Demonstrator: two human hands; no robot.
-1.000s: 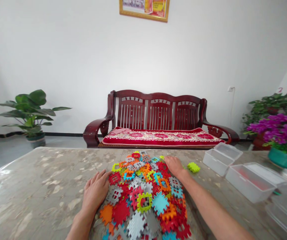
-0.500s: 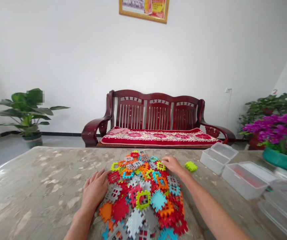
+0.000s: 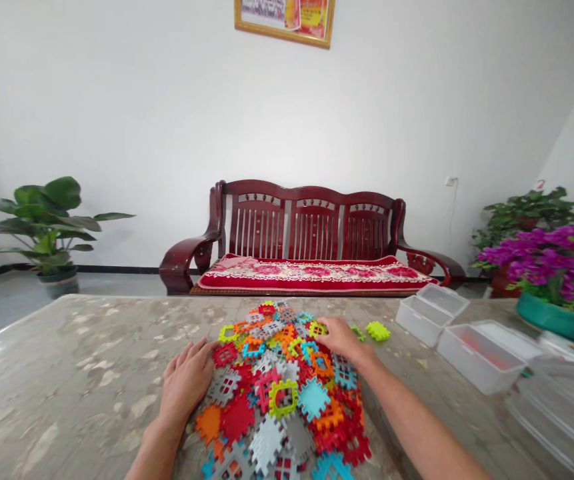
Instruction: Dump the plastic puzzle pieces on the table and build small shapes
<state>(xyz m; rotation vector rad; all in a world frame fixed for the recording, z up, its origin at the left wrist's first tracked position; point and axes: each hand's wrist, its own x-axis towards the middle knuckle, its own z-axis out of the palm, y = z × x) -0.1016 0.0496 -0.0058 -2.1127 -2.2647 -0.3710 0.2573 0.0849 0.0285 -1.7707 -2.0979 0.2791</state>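
Note:
A heap of flat, toothed plastic building tiles [image 3: 281, 393] in red, orange, grey, blue and lime lies on the marbled table [image 3: 81, 380] in front of me. My left hand [image 3: 185, 380] rests flat, fingers apart, against the heap's left edge. At the heap's far right side, my right hand [image 3: 337, 338] has its fingertips on a lime tile [image 3: 317, 329]. Two lime tiles [image 3: 377, 331] lie apart from the heap, just right of that hand.
Several clear plastic boxes [image 3: 481, 353] with lids stand along the table's right side. A teal pot of purple flowers [image 3: 559, 280] sits at the far right. Beyond the table are a dark red wooden bench [image 3: 311, 250] and a potted green plant [image 3: 49, 230].
My right hand has slid left from the heap's far right edge onto a lime tile. The left hand has stayed in place.

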